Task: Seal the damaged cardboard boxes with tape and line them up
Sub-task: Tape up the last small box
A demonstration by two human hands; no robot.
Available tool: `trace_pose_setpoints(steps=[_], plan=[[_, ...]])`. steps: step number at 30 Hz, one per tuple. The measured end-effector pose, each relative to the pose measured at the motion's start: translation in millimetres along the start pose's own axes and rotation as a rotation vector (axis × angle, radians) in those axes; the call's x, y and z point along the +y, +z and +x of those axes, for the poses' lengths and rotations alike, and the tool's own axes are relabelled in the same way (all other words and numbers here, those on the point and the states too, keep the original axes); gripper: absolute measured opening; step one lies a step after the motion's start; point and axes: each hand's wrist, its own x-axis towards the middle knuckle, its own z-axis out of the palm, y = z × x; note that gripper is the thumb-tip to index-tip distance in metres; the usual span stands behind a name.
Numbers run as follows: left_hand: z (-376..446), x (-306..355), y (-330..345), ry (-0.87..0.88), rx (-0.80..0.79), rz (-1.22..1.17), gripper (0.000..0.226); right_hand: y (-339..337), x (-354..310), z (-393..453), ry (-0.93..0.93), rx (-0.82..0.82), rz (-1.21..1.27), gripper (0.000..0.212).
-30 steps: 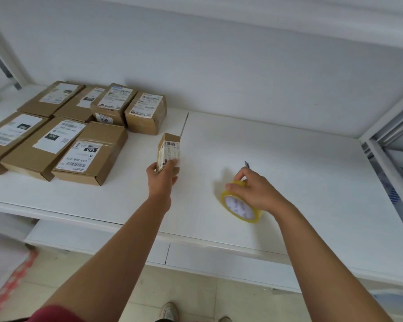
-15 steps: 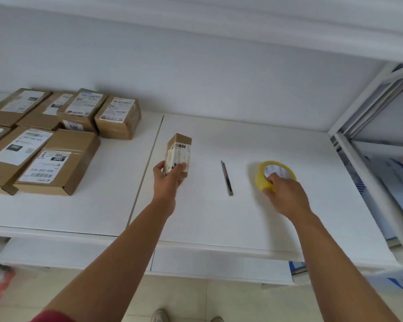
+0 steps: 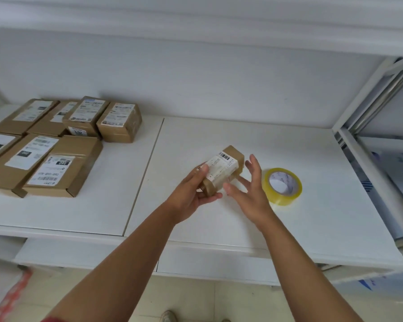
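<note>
Right hand (image 3: 249,194) has let go of the tape roll (image 3: 285,186) and now spreads open beside the small box (image 3: 223,169). Left hand (image 3: 192,194) grips that box from below, lifted over the white shelf (image 3: 196,135), left of the roll. Stacked parcels (image 3: 56,145) sit well left of the roll.

Brown box (image 3: 223,173) with white barcode label; yellow tape roll (image 3: 283,185).

Likely parcel storeroom, labelled boxes (image 3: 44,147), white shelving (image 3: 242,219)
</note>
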Motion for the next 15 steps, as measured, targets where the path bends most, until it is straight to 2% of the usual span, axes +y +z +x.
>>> trace_pose_setpoints(steps=[2,6,12,15], plan=[[-4.9,-1.9,5.2,0.017,-0.041,0.060,0.068,8.4,-0.5,-1.8,0.064,0.021,0.171,0.100],[-11.9,-7.8,14.6,0.018,-0.027,0.186,0.068,12.5,5.9,-2.3,0.098,0.072,0.367,0.084],[-18.2,-18.0,28.7,0.130,0.064,0.377,0.069,15.0,8.8,-6.7,0.154,0.150,0.399,0.065],[-18.4,-20.3,35.2,0.180,0.129,0.472,0.062,11.1,8.2,-8.2,0.169,0.168,0.438,0.063]])
